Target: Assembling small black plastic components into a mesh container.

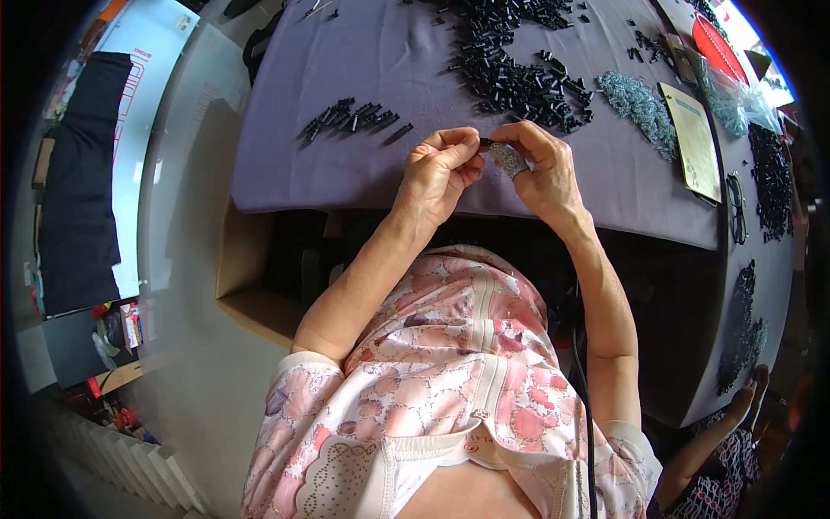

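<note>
Just above the near edge of the cloth-covered table (328, 177), both of my hands meet at a small black tubular piece (485, 142). My left hand (435, 173) pinches its left end between thumb and forefinger. From the other side, my right hand (546, 173) closes its fingertips on the piece. A grey speckled cover (507, 160) wraps my right thumb. Ahead and to the left lies a small group of black pieces (350, 118). Beyond my hands spreads a large heap of similar black pieces (519, 78). My fingers hide most of the held piece.
Small silvery metal parts (638, 108) lie right of the heap, beside a yellowish pad (692, 143). Further right are eyeglasses (737, 208), more black pieces (769, 182) and a red oval tray (719, 50). Another person's hand (750, 402) shows lower right. A cardboard box (246, 268) stands below the table.
</note>
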### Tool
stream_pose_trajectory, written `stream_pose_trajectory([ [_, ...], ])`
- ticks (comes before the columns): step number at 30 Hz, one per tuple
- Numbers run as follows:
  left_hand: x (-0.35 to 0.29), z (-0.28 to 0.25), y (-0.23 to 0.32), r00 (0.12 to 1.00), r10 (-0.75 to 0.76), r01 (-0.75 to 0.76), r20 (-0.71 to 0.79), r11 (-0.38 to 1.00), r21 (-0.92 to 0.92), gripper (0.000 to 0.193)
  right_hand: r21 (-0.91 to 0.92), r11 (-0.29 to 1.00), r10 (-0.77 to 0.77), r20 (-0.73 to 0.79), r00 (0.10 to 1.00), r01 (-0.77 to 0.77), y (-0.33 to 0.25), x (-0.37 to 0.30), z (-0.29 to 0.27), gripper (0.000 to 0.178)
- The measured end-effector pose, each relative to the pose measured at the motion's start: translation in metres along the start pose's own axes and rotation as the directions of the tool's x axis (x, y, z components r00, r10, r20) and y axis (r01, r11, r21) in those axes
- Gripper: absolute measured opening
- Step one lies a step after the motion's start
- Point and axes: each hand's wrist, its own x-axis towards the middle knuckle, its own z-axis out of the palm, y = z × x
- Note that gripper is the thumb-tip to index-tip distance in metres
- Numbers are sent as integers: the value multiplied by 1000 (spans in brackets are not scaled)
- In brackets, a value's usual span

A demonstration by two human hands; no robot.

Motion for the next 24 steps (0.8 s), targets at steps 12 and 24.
stream_pose_trajectory([
  [12,-1,3,10,984,67,-114,164,948,296,11,-61,996,-59,19,998,60,0,3,-11,40],
  [24,-5,7,7,982,142,-168,124,959,230,15,-80,988,-137,-74,988,131,0,4,-10,41],
])
